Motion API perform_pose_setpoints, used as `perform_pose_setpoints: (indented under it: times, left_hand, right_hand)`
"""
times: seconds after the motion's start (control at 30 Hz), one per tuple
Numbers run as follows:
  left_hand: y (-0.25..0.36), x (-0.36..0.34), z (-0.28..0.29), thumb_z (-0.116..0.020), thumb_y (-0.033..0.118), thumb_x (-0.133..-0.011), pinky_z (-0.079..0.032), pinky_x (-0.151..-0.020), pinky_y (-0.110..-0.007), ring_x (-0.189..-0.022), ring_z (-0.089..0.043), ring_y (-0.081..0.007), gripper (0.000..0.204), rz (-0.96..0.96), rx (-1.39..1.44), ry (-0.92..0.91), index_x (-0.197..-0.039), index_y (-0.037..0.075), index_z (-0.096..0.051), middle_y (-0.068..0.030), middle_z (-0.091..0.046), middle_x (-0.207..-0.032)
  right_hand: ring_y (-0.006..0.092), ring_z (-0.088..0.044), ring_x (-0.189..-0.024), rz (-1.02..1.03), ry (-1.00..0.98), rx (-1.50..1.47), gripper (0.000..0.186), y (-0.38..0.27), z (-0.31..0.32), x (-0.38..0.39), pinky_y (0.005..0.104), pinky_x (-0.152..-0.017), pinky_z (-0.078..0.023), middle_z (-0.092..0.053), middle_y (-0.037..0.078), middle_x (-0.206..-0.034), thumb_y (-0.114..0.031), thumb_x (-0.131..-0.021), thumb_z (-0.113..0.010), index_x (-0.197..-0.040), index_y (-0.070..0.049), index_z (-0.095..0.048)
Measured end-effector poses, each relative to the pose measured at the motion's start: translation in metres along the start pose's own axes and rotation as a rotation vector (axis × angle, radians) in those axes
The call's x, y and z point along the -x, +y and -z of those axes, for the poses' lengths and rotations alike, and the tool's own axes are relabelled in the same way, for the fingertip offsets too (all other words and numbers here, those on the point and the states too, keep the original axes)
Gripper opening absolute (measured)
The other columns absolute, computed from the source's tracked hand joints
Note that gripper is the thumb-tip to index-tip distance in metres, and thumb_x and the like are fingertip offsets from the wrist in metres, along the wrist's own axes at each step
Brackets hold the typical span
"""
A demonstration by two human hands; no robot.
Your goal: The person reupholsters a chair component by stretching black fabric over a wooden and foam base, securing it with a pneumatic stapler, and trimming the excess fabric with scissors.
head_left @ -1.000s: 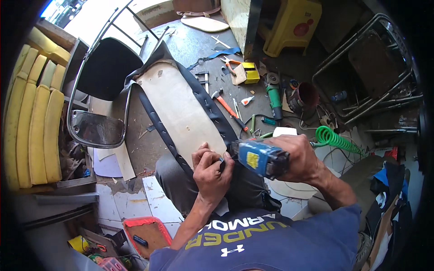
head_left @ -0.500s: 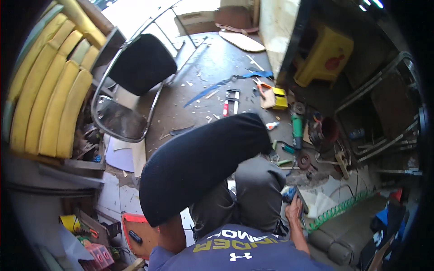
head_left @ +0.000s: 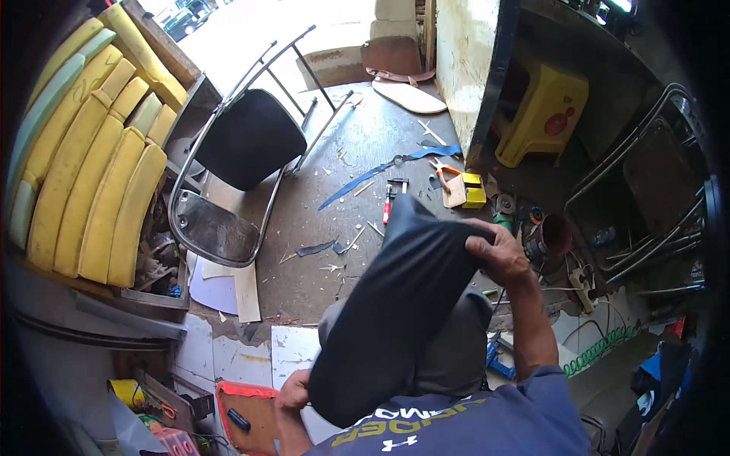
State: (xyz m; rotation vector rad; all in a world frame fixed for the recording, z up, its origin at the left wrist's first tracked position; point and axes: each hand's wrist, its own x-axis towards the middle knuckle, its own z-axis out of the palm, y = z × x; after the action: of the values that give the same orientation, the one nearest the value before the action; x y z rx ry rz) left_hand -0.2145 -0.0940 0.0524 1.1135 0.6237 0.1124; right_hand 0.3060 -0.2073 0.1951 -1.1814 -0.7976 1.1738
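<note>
A long piece covered in black fabric [head_left: 391, 319] lies across my lap, its covered face up. My right hand [head_left: 502, 251] is closed on its far right corner, thumb on top, and the fabric there is bunched into folds. My left hand [head_left: 293, 391] grips the near left edge; some of its fingers are hidden behind the piece. The blue staple gun [head_left: 502, 353] lies low to the right of my knee, away from both hands, beside a coiled green air hose [head_left: 608, 346].
A tipped metal-frame chair [head_left: 251, 133] and yellow foam pieces [head_left: 91, 175] are at the left. Tools [head_left: 464, 190], offcuts and a grinder [head_left: 503, 205] lie on the worn floor ahead. Folded chair frames [head_left: 639, 197] and a yellow stool [head_left: 544, 114] stand right.
The piece has turned from its pale, stapled underside to its black face. My right hand has let go of the staple gun, low at the right, and taken the far corner.
</note>
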Motion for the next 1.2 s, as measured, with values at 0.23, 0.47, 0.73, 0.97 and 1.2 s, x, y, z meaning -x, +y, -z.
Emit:
perform_pose_setpoints:
  times: [0.23, 0.47, 0.73, 0.97, 1.2]
  left_hand:
    - [0.178, -0.061, -0.022, -0.070, 0.016, -0.097, -0.055, -0.091, -0.035, -0.100, -0.069, -0.0212, 0.036, -0.069, -0.367, 0.308, -0.128, -0.001, -0.067, -0.0124, -0.073, -0.109]
    - [0.204, -0.152, -0.132, -0.069, 0.055, -0.096, -0.052, -0.098, -0.039, -0.112, -0.067, -0.0297, 0.071, 0.007, -0.686, -0.336, -0.139, -0.002, -0.059, -0.0204, -0.070, -0.122]
    - [0.187, -0.176, -0.148, -0.084, 0.024, -0.088, -0.052, -0.087, -0.032, -0.096, -0.064, -0.0132, 0.042, 0.027, -0.078, -0.162, -0.114, -0.001, -0.064, -0.0062, -0.069, -0.104]
    - [0.191, -0.164, -0.165, -0.078, 0.004, -0.082, -0.051, -0.081, -0.038, -0.086, -0.063, -0.0242, 0.023, -0.468, -0.644, 0.145, -0.098, 0.002, -0.062, -0.0100, -0.061, -0.095]
    - [0.172, -0.163, -0.171, -0.066, -0.005, -0.075, -0.048, -0.074, -0.045, -0.084, -0.057, -0.0353, 0.014, -1.072, -1.156, 0.325, -0.085, 0.002, -0.057, -0.0157, -0.055, -0.093]
  right_hand:
    - [0.0111, -0.065, -0.102, -0.241, -0.344, 0.288, 0.052, 0.011, -0.001, 0.028, 0.0274, -0.092, -0.051, -0.074, 0.004, -0.114, -0.030, -0.093, -0.080, -0.132, 0.002, -0.066]
    - [0.0235, -0.064, -0.120, -0.309, -0.315, 0.486, 0.069, -0.023, -0.003, 0.048, 0.0351, -0.101, -0.050, -0.068, 0.017, -0.132, -0.043, -0.092, -0.078, -0.139, 0.005, -0.059]
    - [0.0167, -0.064, -0.114, -0.438, -0.282, 0.398, 0.063, -0.013, -0.033, 0.012, 0.0298, -0.103, -0.047, -0.072, 0.014, -0.122, -0.028, -0.087, -0.082, -0.136, 0.005, -0.062]
    - [0.0089, -0.064, -0.097, -0.230, -0.174, 0.428, 0.034, 0.001, -0.041, 0.002, 0.0292, -0.089, -0.051, -0.073, 0.000, -0.102, -0.011, -0.081, -0.086, -0.112, -0.002, -0.073]
    - [0.0315, -0.063, -0.096, 0.319, 0.037, 0.916, 0.041, 0.003, -0.070, 0.012, 0.0404, -0.090, -0.050, -0.063, 0.010, -0.094, 0.002, -0.073, -0.070, -0.111, -0.009, -0.075]
